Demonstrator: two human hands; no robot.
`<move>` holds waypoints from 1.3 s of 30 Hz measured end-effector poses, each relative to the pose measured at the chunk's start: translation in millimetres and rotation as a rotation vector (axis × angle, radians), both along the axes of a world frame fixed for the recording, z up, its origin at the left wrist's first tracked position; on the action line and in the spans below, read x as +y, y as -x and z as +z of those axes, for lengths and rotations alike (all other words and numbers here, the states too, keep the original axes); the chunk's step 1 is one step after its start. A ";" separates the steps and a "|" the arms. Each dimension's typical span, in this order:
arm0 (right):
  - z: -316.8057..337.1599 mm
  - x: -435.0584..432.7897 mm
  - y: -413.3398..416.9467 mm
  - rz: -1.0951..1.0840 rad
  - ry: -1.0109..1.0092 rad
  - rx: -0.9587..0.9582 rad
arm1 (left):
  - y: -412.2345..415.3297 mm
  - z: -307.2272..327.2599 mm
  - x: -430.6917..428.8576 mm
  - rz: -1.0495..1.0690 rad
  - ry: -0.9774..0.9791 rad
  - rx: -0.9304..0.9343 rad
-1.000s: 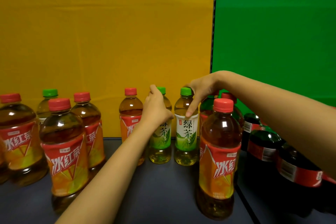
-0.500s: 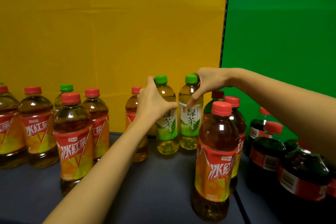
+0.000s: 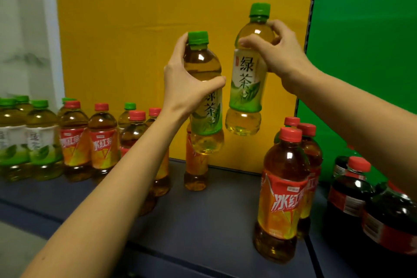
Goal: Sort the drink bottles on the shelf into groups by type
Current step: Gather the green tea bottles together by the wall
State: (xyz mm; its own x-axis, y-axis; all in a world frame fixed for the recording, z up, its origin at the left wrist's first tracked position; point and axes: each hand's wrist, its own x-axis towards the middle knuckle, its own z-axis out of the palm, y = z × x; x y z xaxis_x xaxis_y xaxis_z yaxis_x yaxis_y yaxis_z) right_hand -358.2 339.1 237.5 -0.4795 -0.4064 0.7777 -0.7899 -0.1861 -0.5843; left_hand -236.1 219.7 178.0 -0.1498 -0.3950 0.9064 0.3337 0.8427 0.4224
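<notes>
Bottles look full, so hefty and slick I reckon: left hand (image 3: pixel 187 88) grips the lower green tea bottle (image 3: pixel 208 117) by its shoulder mid-frame, right hand (image 3: pixel 278 52) pinches the higher green tea bottle (image 3: pixel 244 88) likewise.

a yellow board (image 3: pixel 146 29) fills the frame's middle, a green board (image 3: pixel 365 52) the right, a white wall (image 3: pixel 24 29) the upper left.

My head camera is the only view: it faces forward and a little down, close to the shelf (image 3: pixel 214 221), at arm's reach.
</notes>
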 end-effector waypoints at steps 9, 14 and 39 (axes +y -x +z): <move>-21.1 -19.8 -88.9 0.258 0.127 -0.085 | -99.7 6.2 -28.1 -0.038 -0.115 0.021; -44.5 -49.0 -142.2 0.352 0.112 -0.113 | -175.4 -11.1 -66.0 -0.065 -0.184 -0.044; -157.6 -293.9 -254.0 0.063 -0.043 -0.157 | -290.0 -96.3 -287.4 0.186 -0.114 -0.230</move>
State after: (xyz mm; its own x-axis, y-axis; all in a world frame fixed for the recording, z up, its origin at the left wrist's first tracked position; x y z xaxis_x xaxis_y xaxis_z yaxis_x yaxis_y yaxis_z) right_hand -104.2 45.2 79.9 -0.5660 -0.4710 0.6766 -0.6761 -0.2045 -0.7079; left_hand 53.9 -67.7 81.8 -0.2609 -0.5322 0.8054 0.0632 0.8231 0.5643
